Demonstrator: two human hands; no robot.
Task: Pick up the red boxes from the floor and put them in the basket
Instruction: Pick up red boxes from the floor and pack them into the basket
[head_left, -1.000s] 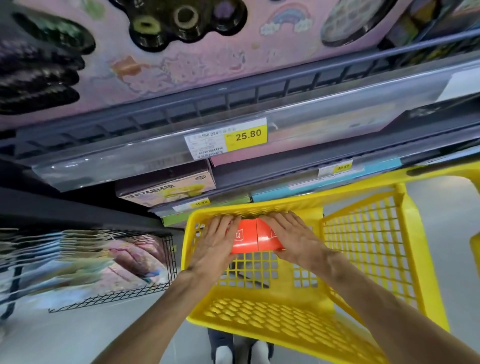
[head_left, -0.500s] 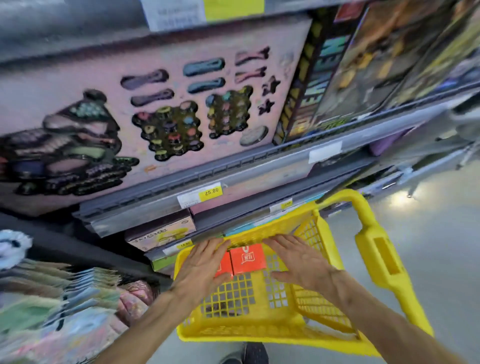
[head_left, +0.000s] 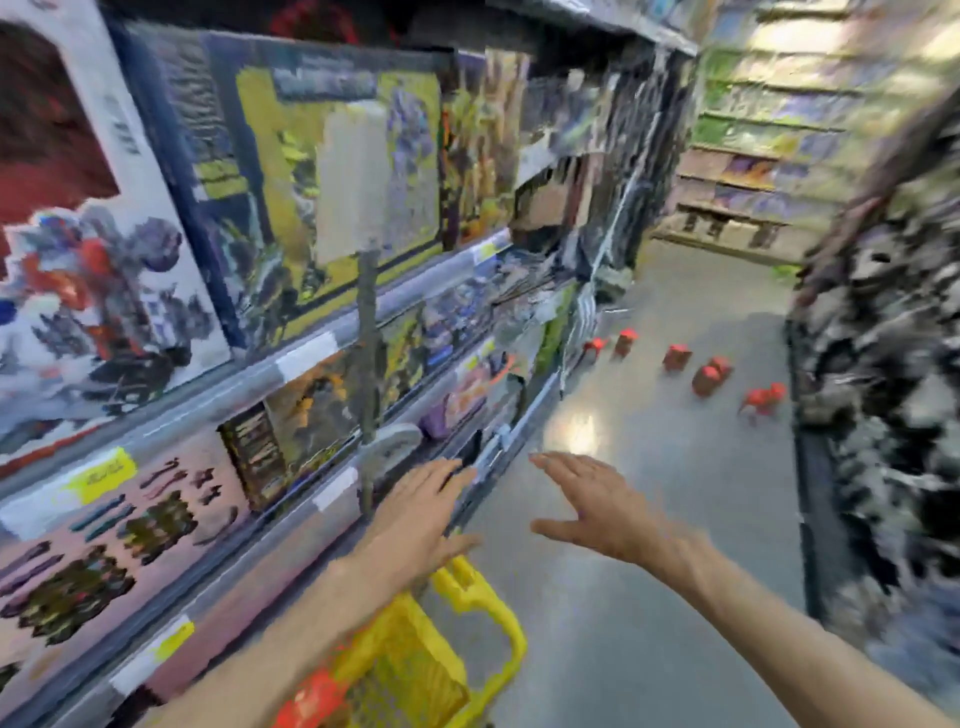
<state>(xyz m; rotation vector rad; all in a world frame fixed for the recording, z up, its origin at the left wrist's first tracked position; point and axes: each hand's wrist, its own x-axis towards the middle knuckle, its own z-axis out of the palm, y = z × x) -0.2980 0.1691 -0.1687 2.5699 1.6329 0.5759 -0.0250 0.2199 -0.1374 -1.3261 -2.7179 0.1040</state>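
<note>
The picture is blurred by motion. The yellow basket (head_left: 488, 618) stands low in the view, below my arms, and a red box (head_left: 306, 699) shows inside it at the bottom edge. Several more red boxes (head_left: 677, 357) lie scattered on the grey floor farther down the aisle, at the right. My left hand (head_left: 421, 514) is raised above the basket with the fingers spread and nothing in it. Beside it my right hand (head_left: 597, 506) is also spread and empty, over the floor.
Shelves of boxed toys (head_left: 332, 171) with price labels run along the left. A dark blurred display (head_left: 883, 364) lines the right side. The grey aisle floor (head_left: 649, 519) runs between them toward more shelving (head_left: 753, 171) at the far end.
Both hands have let go of the red boxes and lifted out of the basket. My view has swung up and to the right, from the basket to the aisle.
</note>
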